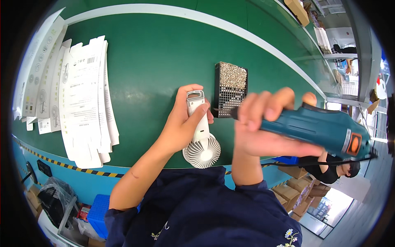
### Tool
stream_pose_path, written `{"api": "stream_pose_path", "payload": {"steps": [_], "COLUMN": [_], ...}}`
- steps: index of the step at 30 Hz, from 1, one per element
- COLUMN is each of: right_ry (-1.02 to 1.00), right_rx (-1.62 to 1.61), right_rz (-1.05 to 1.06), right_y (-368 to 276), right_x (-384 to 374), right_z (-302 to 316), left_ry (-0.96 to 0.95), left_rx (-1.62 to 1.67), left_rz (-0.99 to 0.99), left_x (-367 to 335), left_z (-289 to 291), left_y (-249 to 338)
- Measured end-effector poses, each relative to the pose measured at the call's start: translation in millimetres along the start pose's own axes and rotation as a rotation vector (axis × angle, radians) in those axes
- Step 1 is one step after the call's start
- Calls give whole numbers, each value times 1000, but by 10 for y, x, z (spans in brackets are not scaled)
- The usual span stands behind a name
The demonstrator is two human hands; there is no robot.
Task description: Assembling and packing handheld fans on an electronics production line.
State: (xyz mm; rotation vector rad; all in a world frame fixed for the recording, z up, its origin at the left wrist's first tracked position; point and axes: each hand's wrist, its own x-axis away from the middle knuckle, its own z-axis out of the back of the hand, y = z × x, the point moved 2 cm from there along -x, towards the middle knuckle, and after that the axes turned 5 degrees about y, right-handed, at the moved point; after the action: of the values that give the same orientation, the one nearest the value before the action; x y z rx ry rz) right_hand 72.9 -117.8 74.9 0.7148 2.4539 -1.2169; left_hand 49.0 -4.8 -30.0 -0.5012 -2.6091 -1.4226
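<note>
A small white handheld fan (pixel 204 151) is in my left hand (pixel 177 129), its round ribbed head pointing toward me and its loop end away. My left fingers wrap its handle, with the thumb lying along it. To the right, my right hand (pixel 256 140) grips a teal electric screwdriver (pixel 306 125), held sideways with its dark nose toward the left. That hand is slightly blurred, and the bit's tip is hard to make out. Between and beyond the hands lies a black perforated tray (pixel 227 101); small metal screws (pixel 233 77) heap at its far end.
Stacked flat white printed cartons (pixel 84 103) cover the left of the green table (pixel 152 53). A pale rail (pixel 164 9) bounds its far side. The screwdriver's black cord (pixel 284 164) runs at the right. Cardboard boxes (pixel 294 191) and another person (pixel 329 173) are beyond the table, lower right.
</note>
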Motion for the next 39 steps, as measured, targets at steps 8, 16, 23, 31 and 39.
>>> {"api": "stream_pose_path", "payload": {"steps": [8, 16, 23, 31, 39], "right_ry": [161, 347, 271, -240, 50], "right_rx": [555, 583, 557, 506, 427], "right_rz": [-602, -765, -668, -544, -548], "right_y": [-428, -392, -542, -619, -713], "right_x": [780, 1175, 1006, 812, 705], "right_z": [930, 730, 932, 883, 902], "left_ry": [224, 232, -116, -598, -579], "left_rx": [600, 633, 50, 415, 347], "left_rz": [-97, -290, 161, 728, 659], "left_x": [110, 325, 624, 688, 929], "left_z": [120, -77, 282, 528, 318], "left_y": [136, 181, 467, 362, 314]}}
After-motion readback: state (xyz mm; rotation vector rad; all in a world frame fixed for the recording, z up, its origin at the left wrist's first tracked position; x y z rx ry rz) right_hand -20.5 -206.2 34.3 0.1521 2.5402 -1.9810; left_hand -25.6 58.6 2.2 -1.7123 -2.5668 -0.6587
